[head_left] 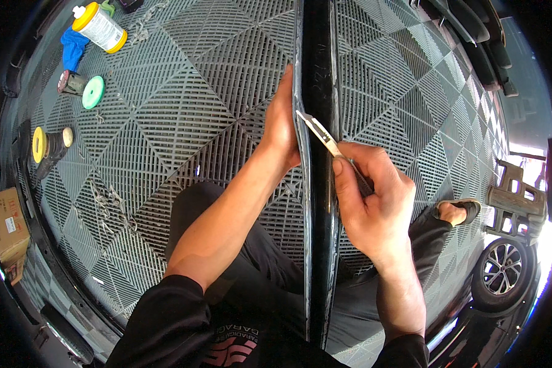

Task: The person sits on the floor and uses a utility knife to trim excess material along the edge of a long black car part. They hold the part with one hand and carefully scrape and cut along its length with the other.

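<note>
Upright between my arms stands a long, narrow black panel (321, 92), seen edge-on, with pale grey smears along its left rim. My left hand (280, 126) rests flat against its left side, fingers stretched along it and partly hidden by the rim. On the other side, my right hand (377, 193) is closed around a slim metal craft knife (321, 136). The knife slants across the panel's face, its tip touching or very near the left rim.
Grey slatted tiles (233, 80) cover the floor. At left lie a yellow-and-white bottle (101, 29), a blue cloth (73, 48), a green polishing pad (93, 92), a yellow pad (38, 145) and a cardboard box (7, 224). A wheel (502, 270) and a grey plastic step (516, 197) stand at right.
</note>
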Motion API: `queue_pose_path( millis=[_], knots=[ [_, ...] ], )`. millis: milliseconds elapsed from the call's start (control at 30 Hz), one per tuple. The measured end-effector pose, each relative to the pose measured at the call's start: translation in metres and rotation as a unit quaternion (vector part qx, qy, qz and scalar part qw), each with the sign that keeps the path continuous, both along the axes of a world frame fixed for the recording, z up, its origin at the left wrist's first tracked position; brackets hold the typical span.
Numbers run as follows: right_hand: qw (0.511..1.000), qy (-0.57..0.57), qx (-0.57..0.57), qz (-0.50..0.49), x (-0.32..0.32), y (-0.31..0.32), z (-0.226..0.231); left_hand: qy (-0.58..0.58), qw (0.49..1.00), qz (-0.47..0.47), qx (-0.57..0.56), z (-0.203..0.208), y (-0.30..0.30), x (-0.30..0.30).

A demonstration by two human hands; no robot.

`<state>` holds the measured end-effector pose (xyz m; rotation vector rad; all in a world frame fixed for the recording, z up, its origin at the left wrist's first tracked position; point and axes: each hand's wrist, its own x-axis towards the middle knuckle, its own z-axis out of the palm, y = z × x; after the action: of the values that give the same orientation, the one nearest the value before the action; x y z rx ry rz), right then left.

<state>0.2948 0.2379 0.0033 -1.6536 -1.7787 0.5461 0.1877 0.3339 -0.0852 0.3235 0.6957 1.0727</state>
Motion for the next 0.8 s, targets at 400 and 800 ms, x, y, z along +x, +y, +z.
queue_pose_path(
  millis=[400,800],
  knots=[
    [1.0,-0.009,0.011,0.026,0.0022,-0.0023,0.0032,0.014,1.0,0.003,-0.028,0.0034,-0.0025,0.0038],
    [0.999,-0.027,0.003,0.043,0.0057,-0.0051,0.0063,0.035,0.999,-0.004,-0.008,0.0056,-0.0037,0.0028]
  ],
)
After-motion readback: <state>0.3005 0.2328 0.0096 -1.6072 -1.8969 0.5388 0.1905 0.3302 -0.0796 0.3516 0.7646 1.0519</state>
